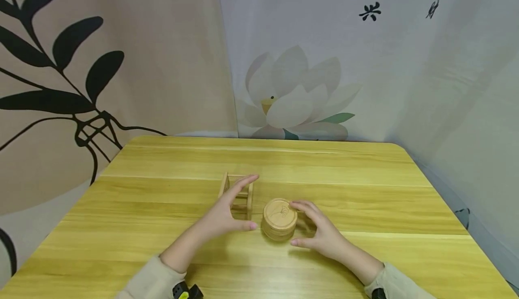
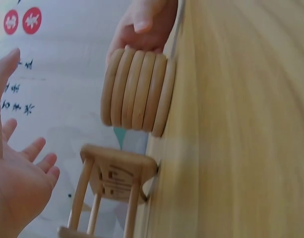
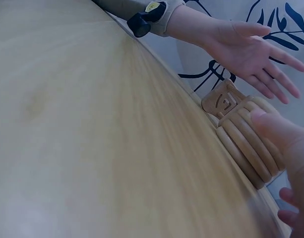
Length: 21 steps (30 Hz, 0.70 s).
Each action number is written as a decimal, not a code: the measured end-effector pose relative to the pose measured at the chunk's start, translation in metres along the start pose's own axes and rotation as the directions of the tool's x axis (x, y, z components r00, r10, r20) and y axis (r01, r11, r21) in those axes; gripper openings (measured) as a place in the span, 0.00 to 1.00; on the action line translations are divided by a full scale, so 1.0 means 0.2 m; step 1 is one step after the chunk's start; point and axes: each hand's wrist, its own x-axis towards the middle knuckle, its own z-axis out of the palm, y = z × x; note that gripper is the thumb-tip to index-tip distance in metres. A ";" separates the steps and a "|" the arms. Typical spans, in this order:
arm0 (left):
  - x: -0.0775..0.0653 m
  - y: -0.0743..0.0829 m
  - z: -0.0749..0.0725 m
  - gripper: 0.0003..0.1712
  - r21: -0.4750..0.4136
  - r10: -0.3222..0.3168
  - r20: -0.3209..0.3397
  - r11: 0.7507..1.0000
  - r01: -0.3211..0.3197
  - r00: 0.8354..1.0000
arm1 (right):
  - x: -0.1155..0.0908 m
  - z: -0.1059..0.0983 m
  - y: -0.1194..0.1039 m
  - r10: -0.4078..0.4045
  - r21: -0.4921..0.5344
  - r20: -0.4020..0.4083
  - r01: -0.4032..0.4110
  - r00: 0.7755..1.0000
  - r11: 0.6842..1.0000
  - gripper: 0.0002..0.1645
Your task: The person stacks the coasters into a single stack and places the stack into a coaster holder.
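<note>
Several round wooden coasters [image 1: 279,215] stand in a neat upright stack on the table; the top one carries an engraved line drawing. Just left of the stack is a small wooden coaster rack [image 1: 250,195] with rods between end panels, partly hidden by my left hand [image 1: 220,215]. That hand is spread wide, holds nothing, and is apart from the stack. My right hand [image 1: 324,236] curves around the stack's right side with thumb and fingers parted. Its index fingertip is at the top edge; whether it touches I cannot tell. The left wrist view shows the layered coasters [image 2: 137,91] side-on.
The wooden table [image 1: 365,177] has a far edge close to a printed fabric backdrop [image 1: 296,87] with a lotus and dark leaves. Each sleeve ends in a wrist strap with a small black device [image 1: 186,291].
</note>
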 end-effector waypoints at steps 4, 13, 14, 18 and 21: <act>0.00 0.02 0.03 0.57 -0.016 -0.020 0.015 1.000 0.020 1.000 | 0.00 0.00 -0.01 -0.002 0.003 0.008 0.002 1.000 1.000 0.50; 0.04 0.05 0.11 0.58 -0.005 -0.036 0.047 0.999 0.036 0.998 | 0.02 -0.01 -0.07 0.001 -0.005 0.013 -0.001 1.000 1.000 0.51; 0.05 0.05 0.12 0.58 -0.002 -0.038 0.052 0.999 0.038 0.998 | 0.02 -0.02 -0.09 0.000 -0.004 0.014 0.000 1.000 1.000 0.50; 0.08 0.05 0.15 0.58 0.003 -0.042 0.068 0.999 0.042 0.997 | 0.04 -0.04 -0.16 -0.007 -0.001 0.022 0.007 1.000 1.000 0.49; 0.09 0.04 0.18 0.58 -0.012 -0.045 0.080 0.999 0.046 0.996 | 0.04 -0.04 -0.16 -0.015 0.007 0.031 0.014 0.999 1.000 0.48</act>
